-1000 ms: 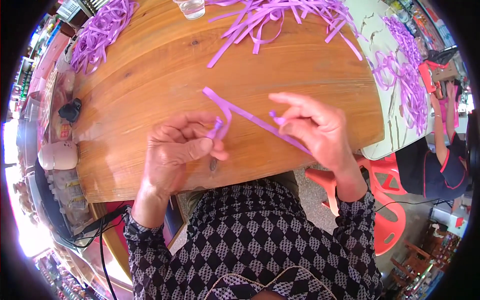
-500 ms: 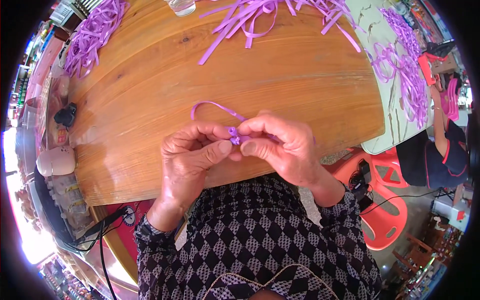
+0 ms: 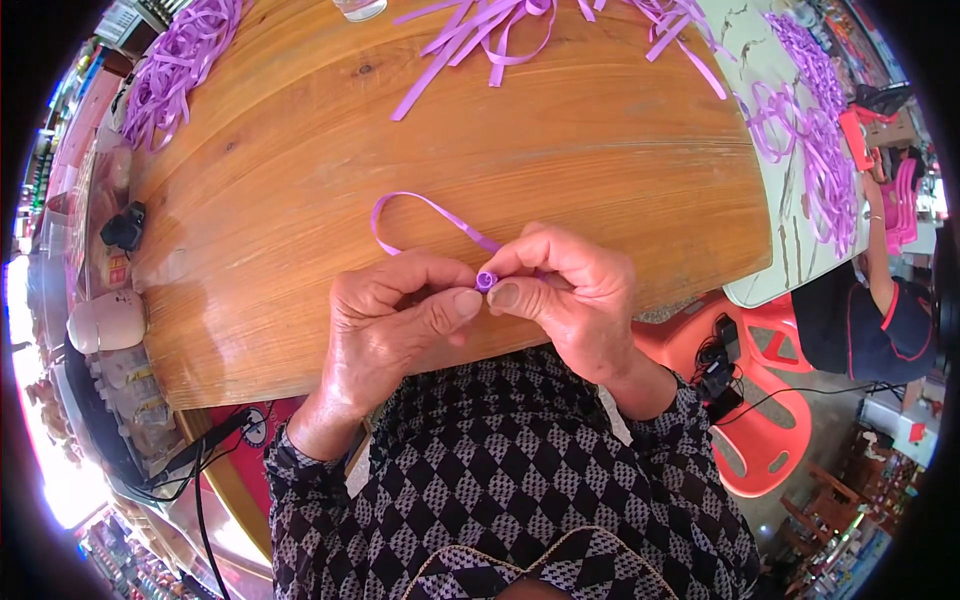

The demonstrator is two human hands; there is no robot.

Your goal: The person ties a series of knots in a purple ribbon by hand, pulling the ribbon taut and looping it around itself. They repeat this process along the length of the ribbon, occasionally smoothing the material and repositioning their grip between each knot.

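Note:
A small rolled coil of purple ribbon (image 3: 486, 282) sits between my two hands, above the near edge of the wooden table (image 3: 300, 250). The thumb and forefinger of my right hand (image 3: 570, 295) are pinched on the coil. My left hand (image 3: 390, 320) is closed too, its thumb and fingertips pressed together at the coil's left side. From behind the right fingers a loose ribbon tail (image 3: 432, 204) loops out to the left over the tabletop and passes behind the left hand. Its end is hidden.
Purple ribbon strips (image 3: 490, 40) lie at the far side near a clear cup (image 3: 360, 8). More ribbon is heaped far left (image 3: 185, 70) and on the white marbled table (image 3: 790, 240). An orange chair (image 3: 770, 440) stands at right, near another person's arm (image 3: 877, 230).
The ribbon piece between my fingers has turned, so its round coiled end now faces up. Both hands have shifted slightly, and the loose loop has widened to the left.

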